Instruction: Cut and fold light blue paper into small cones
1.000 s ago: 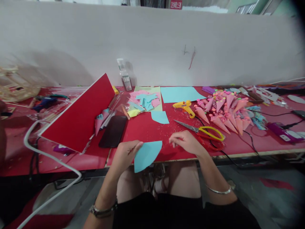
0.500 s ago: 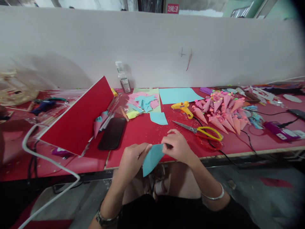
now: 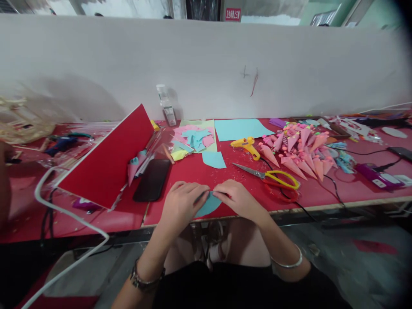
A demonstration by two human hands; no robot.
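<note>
Between my two hands is a piece of light blue paper (image 3: 208, 206) with a curved lower edge, held near the table's front edge. My left hand (image 3: 186, 198) pinches it from the left and my right hand (image 3: 237, 197) from the right, their fingertips almost meeting at its top. Part of the paper is hidden behind the fingers. Just beyond lies another blue paper piece (image 3: 214, 160) on the red table. Scissors (image 3: 267, 175) with yellow and red handles rest to the right of it, near a yellow glue gun (image 3: 246, 147).
A heap of pink paper cones (image 3: 302, 148) lies at the right, by a purple device (image 3: 380, 177). Paper scraps (image 3: 195, 137) and a large blue sheet (image 3: 241, 129) are at the back. A black phone (image 3: 152, 180), a leaning red board (image 3: 109, 163) and a bottle (image 3: 166, 105) stand leftward.
Both hands have drawn closer together at the paper's top edge. The paper has swung from hanging down over the lap to lying more level at the table edge.
</note>
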